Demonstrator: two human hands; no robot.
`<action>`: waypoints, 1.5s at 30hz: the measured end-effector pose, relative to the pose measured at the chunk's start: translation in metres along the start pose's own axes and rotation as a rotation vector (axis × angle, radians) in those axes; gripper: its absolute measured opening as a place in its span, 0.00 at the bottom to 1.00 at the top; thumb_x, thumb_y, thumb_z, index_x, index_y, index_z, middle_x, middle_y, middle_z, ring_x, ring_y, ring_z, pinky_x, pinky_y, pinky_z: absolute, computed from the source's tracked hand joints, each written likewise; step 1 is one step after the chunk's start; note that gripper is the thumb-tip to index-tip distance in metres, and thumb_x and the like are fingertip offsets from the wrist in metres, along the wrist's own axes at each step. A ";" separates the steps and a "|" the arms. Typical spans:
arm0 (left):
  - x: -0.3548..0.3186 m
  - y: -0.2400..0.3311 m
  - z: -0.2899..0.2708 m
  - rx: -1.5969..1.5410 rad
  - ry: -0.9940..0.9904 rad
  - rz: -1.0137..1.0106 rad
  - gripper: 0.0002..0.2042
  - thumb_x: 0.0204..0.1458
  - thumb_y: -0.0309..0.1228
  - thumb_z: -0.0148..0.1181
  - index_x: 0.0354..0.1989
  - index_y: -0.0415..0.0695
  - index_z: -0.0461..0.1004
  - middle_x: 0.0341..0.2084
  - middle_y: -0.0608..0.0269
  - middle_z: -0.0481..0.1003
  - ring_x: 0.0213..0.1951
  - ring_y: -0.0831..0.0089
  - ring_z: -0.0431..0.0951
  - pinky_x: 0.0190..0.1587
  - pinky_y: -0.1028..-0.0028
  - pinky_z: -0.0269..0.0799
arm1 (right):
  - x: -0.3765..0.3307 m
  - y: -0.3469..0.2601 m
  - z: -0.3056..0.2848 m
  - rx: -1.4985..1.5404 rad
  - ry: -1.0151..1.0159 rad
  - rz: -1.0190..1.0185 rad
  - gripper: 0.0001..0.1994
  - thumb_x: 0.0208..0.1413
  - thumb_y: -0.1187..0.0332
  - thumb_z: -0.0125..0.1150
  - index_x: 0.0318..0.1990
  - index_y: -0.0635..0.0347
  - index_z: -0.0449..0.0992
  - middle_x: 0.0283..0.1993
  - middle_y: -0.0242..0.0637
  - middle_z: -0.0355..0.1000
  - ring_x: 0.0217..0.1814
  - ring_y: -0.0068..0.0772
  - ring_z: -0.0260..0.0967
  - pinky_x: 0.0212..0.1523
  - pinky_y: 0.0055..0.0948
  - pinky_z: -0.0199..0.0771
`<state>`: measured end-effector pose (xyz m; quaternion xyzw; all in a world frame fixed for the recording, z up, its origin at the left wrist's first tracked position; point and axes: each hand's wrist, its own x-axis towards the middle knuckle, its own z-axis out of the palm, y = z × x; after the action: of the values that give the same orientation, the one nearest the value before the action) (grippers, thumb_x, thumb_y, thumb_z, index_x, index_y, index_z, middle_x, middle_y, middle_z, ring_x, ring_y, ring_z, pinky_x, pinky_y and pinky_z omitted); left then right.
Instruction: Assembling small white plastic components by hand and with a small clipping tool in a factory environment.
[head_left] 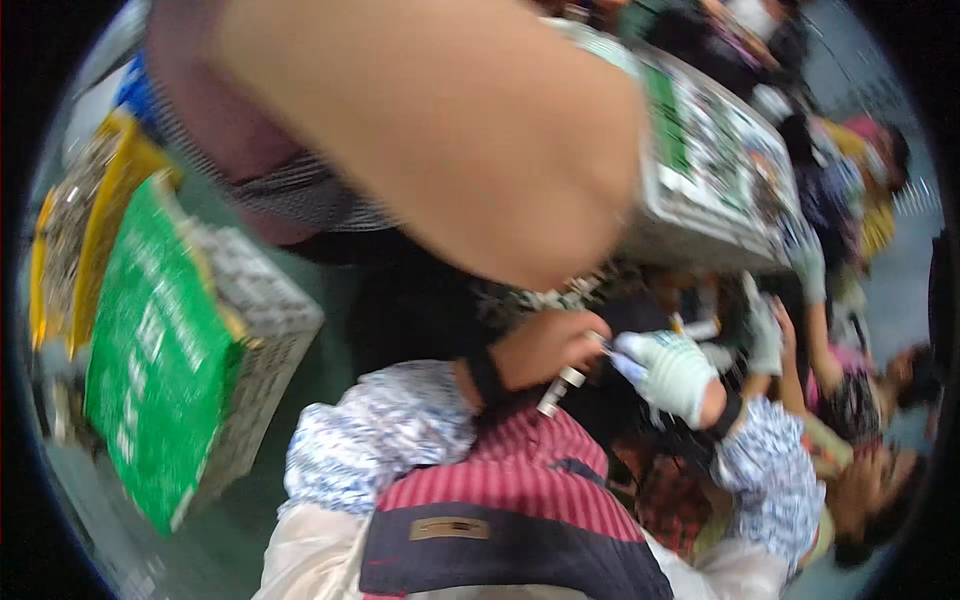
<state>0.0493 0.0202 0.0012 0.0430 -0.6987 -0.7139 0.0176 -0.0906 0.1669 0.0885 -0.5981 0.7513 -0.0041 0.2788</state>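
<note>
Above striped apron (510, 496) — left hand (548, 350), grip pinched on small pale part (599, 342), gloved right hand (672, 376) alongside, its grip unclear (blurred)

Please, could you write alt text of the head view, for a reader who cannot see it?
A person's bare left hand and gloved right hand are close together, a small white part below the left one; blur hides what they hold. A co-worker's blurred arm crosses the top half. At left is a green box, at upper right a pale tray of small parts.

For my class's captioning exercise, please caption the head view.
A bare left hand and gloved right hand, close together near a striped garment.
</note>
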 end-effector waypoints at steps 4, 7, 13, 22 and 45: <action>0.012 0.001 0.005 -0.492 -0.019 -0.187 0.11 0.58 0.29 0.46 0.45 0.36 0.67 0.29 0.60 0.75 0.31 0.76 0.77 0.34 0.78 0.73 | -0.018 -0.008 -0.016 -0.438 0.027 0.113 0.05 0.46 0.69 0.56 0.30 0.57 0.70 0.24 0.43 0.69 0.28 0.46 0.70 0.27 0.41 0.66; 0.017 0.005 0.012 -0.761 0.054 -0.203 0.13 0.60 0.32 0.45 0.49 0.37 0.64 0.31 0.58 0.75 0.33 0.74 0.77 0.37 0.76 0.74 | -0.040 -0.001 -0.030 -0.321 0.157 0.104 0.05 0.47 0.69 0.54 0.31 0.57 0.70 0.25 0.41 0.69 0.29 0.45 0.70 0.30 0.40 0.68; 0.014 0.010 0.021 -1.209 0.124 -0.432 0.18 0.62 0.40 0.41 0.51 0.38 0.62 0.33 0.58 0.73 0.34 0.68 0.77 0.36 0.69 0.77 | -0.013 0.076 -0.020 -0.221 0.540 0.177 0.06 0.49 0.67 0.55 0.36 0.50 0.71 0.32 0.40 0.71 0.36 0.46 0.70 0.36 0.40 0.70; 0.018 -0.003 0.023 -1.243 -0.103 -0.328 0.25 0.64 0.45 0.32 0.54 0.33 0.59 0.12 0.65 0.64 0.10 0.79 0.60 0.12 0.79 0.58 | 0.082 0.213 -0.046 -0.218 0.627 0.128 0.25 0.45 0.83 0.53 0.52 0.52 0.69 0.54 0.45 0.66 0.55 0.49 0.63 0.54 0.35 0.65; 0.017 -0.004 0.020 -0.687 0.259 -0.179 0.18 0.60 0.45 0.45 0.38 0.40 0.70 0.16 0.68 0.67 0.17 0.82 0.65 0.19 0.83 0.59 | 0.015 0.086 -0.012 1.290 0.675 0.230 0.11 0.50 0.69 0.59 0.41 0.59 0.71 0.30 0.30 0.72 0.19 0.13 0.55 0.19 0.14 0.53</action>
<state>0.0307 0.0387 -0.0027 0.1855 -0.4039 -0.8940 0.0569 -0.1749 0.1741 0.0627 -0.1990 0.7023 -0.5999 0.3276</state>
